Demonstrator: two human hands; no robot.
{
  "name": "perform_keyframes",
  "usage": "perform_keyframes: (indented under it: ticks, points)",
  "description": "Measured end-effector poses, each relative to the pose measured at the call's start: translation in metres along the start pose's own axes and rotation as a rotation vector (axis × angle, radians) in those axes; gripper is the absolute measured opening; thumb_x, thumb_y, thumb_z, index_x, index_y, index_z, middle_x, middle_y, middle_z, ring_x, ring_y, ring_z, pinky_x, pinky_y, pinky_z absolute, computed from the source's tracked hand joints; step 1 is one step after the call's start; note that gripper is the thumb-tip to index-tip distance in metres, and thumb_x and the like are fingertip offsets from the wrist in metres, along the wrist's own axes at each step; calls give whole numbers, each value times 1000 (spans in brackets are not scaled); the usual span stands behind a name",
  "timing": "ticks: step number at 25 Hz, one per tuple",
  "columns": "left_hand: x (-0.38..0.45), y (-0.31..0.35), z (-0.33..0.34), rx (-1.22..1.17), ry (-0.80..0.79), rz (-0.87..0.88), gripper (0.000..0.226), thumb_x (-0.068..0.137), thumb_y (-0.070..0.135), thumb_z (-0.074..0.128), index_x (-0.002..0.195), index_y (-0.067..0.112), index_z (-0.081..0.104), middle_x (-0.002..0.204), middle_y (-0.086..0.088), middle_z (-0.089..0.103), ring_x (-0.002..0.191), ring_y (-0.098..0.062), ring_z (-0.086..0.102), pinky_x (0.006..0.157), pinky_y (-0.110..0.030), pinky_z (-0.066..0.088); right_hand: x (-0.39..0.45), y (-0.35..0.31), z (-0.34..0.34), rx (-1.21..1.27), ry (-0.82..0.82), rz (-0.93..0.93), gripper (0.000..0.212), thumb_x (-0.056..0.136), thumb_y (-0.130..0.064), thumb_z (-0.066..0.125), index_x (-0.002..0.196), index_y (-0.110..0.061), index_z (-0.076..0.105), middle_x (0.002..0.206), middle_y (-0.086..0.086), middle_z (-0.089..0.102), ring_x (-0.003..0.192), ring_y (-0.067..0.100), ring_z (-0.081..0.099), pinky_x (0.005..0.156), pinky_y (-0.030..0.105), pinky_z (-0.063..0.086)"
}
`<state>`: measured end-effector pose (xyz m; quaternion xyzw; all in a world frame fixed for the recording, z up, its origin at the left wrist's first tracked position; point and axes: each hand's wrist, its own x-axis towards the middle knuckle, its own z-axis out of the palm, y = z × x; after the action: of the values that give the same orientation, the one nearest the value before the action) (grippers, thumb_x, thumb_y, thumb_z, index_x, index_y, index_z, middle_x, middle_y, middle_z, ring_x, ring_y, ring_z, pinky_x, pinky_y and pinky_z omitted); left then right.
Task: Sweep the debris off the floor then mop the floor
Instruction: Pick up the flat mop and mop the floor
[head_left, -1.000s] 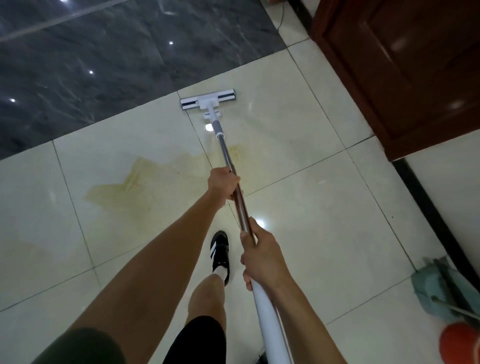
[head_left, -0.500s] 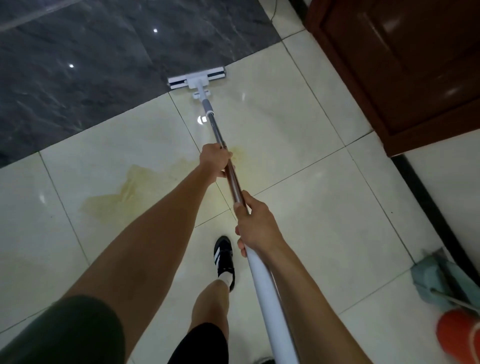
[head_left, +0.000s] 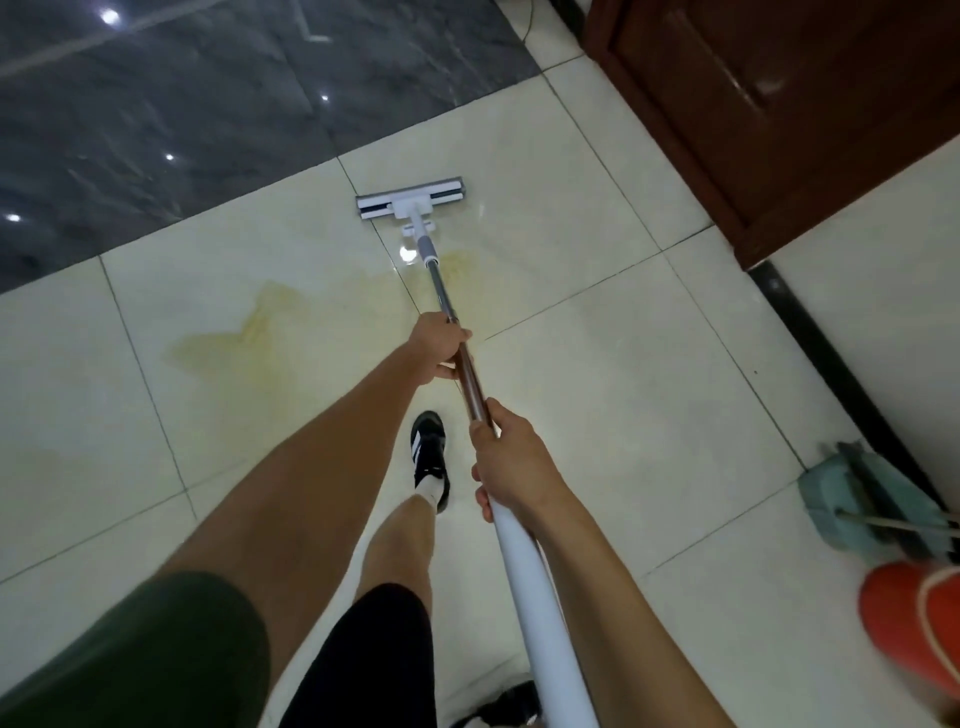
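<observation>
Gripping one mop (head_left: 457, 332), left hand (head_left: 439, 348) and right hand (head_left: 506, 462) curl round its handle; its long axis points toward upper centre.

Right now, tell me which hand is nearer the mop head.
Left. The left hand grips the pole nearer the mop head; the right hand holds it farther back, toward the person.

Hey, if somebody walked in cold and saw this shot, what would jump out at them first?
Probably the long mop running up the middle, gripped by the left hand further down the pole and the right hand nearer the body. Then the yellowish stain on the pale tiles left of the pole, with the mop head beyond it, near the dark marble floor.
</observation>
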<state>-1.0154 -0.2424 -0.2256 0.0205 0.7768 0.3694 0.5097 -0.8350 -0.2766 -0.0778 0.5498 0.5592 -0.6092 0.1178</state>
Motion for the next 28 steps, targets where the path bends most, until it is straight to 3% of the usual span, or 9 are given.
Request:
perform_keyframes:
  ticks: [6, 10, 12, 15, 18, 22, 25, 28]
  points:
    - [-147, -153, 98, -4, -68, -83, 23, 96, 4, 60, 118, -2, 58, 86, -14, 61, 80, -31, 66, 58, -41, 57, -144, 177, -13, -50, 5, 60, 36, 105, -28, 34, 140, -31, 45, 79, 6, 58, 48, 18, 54, 44, 30, 50]
    - [-204, -185, 124, -57, -65, -70, 21, 98, 6, 59, 118, 4, 59, 89, -15, 63, 78, -28, 66, 56, -38, 56, -189, 219, -21, -16, 30, 32, 37, 105, -27, 36, 140, -33, 47, 79, 6, 58, 53, 19, 55, 43, 29, 50]
    - [-206, -176, 118, -48, -30, -48, 18, 99, 7, 58, 117, 9, 58, 88, -14, 64, 76, -27, 67, 57, -38, 56, -188, 212, -17, 9, 30, 8, 31, 104, -25, 35, 129, -35, 52, 76, 7, 57, 51, 20, 54, 43, 32, 52]
    - [-189, -155, 100, -31, 43, -33, 14, 99, 4, 58, 113, 8, 58, 80, -13, 64, 69, -28, 68, 59, -42, 60, -169, 194, -6, -37, 40, -52, 26, 102, -20, 35, 118, -25, 55, 75, 5, 57, 54, 19, 54, 58, 41, 57]
    - [-157, -128, 88, -29, 63, -52, 13, 96, 0, 60, 109, 1, 62, 79, -15, 64, 64, -32, 70, 63, -46, 63, -139, 169, -4, -69, 42, -71, 34, 103, -23, 36, 133, -21, 52, 87, 5, 57, 63, 21, 55, 65, 42, 60]
    - [-99, -75, 66, -39, 59, -41, 15, 94, -1, 60, 108, -1, 63, 79, -17, 65, 60, -32, 71, 58, -44, 62, -80, 115, -12, -15, 43, -29, 39, 105, -24, 36, 142, -27, 46, 92, 9, 60, 45, 20, 54, 38, 26, 46]
    - [-54, -30, 52, -4, 54, -3, 12, 94, 0, 60, 106, -2, 62, 80, -18, 66, 61, -29, 72, 51, -40, 60, -33, 69, -22, 18, 35, -10, 36, 104, -26, 37, 138, -28, 48, 86, 8, 59, 38, 19, 51, 37, 26, 44]
    - [-9, 10, 40, 10, 51, 4, 13, 95, 1, 60, 108, -2, 60, 79, -16, 63, 60, -28, 71, 51, -42, 61, 13, 27, -29, 45, 30, 15, 31, 104, -25, 39, 133, -27, 51, 76, 7, 55, 43, 21, 50, 39, 26, 44]
